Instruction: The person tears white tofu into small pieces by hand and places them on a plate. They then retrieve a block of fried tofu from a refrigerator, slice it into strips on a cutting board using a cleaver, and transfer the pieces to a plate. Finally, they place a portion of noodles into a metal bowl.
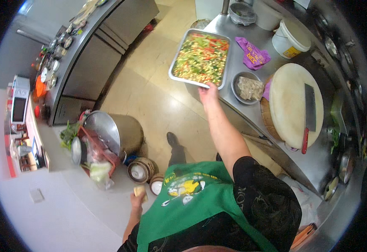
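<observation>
My right hand (pixel 209 92) grips the near rim of a rectangular metal tray (pixel 174 66), which sits at the left end of the steel counter and partly overhangs its edge. Chopped vegetables (pixel 201 58), green, red and pale yellow, fill the tray. Down at my left side, my left hand (pixel 136 200) holds a small yellowish block or folded cloth (pixel 140 191); which of these it is I cannot tell. Beside the tray lie a crumpled purple cloth (pixel 253 56) and a metal bowl (pixel 235 91) with a plastic-wrapped pale lump (pixel 249 88) in it.
On the counter (pixel 300 167), a cleaver (pixel 310 108) lies across a round chopping board (pixel 284 104), with a white bucket (pixel 286 39) behind. A large metal pot (pixel 130 132), a red crate (pixel 114 168) of vegetables and brown jars (pixel 142 170) stand at left.
</observation>
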Available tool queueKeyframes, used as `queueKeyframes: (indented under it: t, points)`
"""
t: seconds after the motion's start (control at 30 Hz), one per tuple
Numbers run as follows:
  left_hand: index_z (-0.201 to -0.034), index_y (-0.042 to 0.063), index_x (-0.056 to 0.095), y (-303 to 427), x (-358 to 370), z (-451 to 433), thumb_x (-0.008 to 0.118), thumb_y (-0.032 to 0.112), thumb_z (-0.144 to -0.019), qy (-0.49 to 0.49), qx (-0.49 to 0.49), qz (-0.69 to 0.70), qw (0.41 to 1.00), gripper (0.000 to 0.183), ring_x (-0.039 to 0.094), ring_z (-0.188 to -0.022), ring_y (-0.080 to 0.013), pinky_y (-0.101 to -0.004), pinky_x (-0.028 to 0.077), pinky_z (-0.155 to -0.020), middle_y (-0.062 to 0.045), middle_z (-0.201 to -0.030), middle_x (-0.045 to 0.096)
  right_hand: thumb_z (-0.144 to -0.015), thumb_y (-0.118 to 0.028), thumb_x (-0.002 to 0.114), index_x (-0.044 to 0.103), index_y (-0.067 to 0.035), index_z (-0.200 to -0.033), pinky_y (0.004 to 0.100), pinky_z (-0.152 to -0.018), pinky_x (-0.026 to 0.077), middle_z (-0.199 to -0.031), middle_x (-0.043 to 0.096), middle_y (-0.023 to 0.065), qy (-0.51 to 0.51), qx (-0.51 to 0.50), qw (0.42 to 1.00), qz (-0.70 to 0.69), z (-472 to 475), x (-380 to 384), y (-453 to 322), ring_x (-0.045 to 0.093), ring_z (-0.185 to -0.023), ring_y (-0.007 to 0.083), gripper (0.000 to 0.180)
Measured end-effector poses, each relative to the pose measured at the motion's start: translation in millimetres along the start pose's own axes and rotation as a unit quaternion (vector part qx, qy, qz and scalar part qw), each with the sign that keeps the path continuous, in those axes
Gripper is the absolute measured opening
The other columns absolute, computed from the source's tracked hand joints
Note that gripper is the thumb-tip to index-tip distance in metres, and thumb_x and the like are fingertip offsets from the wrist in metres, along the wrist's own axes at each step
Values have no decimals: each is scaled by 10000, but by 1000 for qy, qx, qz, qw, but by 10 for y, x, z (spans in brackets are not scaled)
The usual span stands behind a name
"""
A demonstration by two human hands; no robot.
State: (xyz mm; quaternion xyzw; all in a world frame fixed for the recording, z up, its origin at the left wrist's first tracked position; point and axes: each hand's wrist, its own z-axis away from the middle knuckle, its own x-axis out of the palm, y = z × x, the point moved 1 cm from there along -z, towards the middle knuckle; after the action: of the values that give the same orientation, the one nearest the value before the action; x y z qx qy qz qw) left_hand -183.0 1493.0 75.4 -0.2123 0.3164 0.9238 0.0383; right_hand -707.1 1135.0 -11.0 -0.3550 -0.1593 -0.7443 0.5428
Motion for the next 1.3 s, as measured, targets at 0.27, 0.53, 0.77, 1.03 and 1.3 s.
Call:
queueKeyframes:
  t: [0.27, 0.53, 0.77, 1.03, 1.3]
  points:
    - [-956, -15, 674, 578, -512, -1474, 821, 235, -722, -25, 2, -229, 973, 372, 661, -733, -191, -323, 533, -630, -86, -849, 682, -890, -56, 465, 487, 29, -1115, 460, -908, 514, -1172, 570, 206, 73, -166, 979, 91, -602, 460, -221, 581, -1055, 336, 242]
    - [-1022, -38, 630, 3996, 302, -3264, 834, 251, -707, -102, 100, -124, 982, 474, 653, -728, -175, -320, 539, -641, -102, -900, 676, -912, -173, 592, 593, -21, -1110, 273, -689, 532, -962, 664, 118, 10, -40, 938, 344, 33, 1073, -76, 636, -821, 178, 249]
    - [-1167, -30, 493, 6686, 1301, -3931, 845, 273, -691, -194, 187, -119, 956, 665, 625, -814, -166, -302, 530, -675, -110, -993, 624, -933, -151, 563, 586, -53, -1124, 247, -636, 518, -875, 666, 74, -32, -12, 862, 507, -1203, 2706, 993, 631, -739, 142, 216]
    - [-1189, -37, 464, 8777, 1985, -4860, 839, 253, -673, -205, 241, -87, 945, 701, 624, -801, -165, -301, 538, -637, -116, -988, 616, -946, -146, 559, 548, -13, -1218, 282, -769, 515, -982, 678, 92, -404, 156, 603, 670, -2370, 5136, 2583, 636, -879, 149, 303]
    - [-1225, -36, 452, 11111, 3136, -6063, 845, 267, -664, -211, 337, -73, 914, 750, 588, -1012, -200, -316, 478, -893, -141, -1109, 599, -868, -299, 658, 588, 22, -1188, 322, -807, 519, -989, 685, 166, -242, -40, 471, 847, -4995, 6121, 1937, 663, -898, 223, 459]
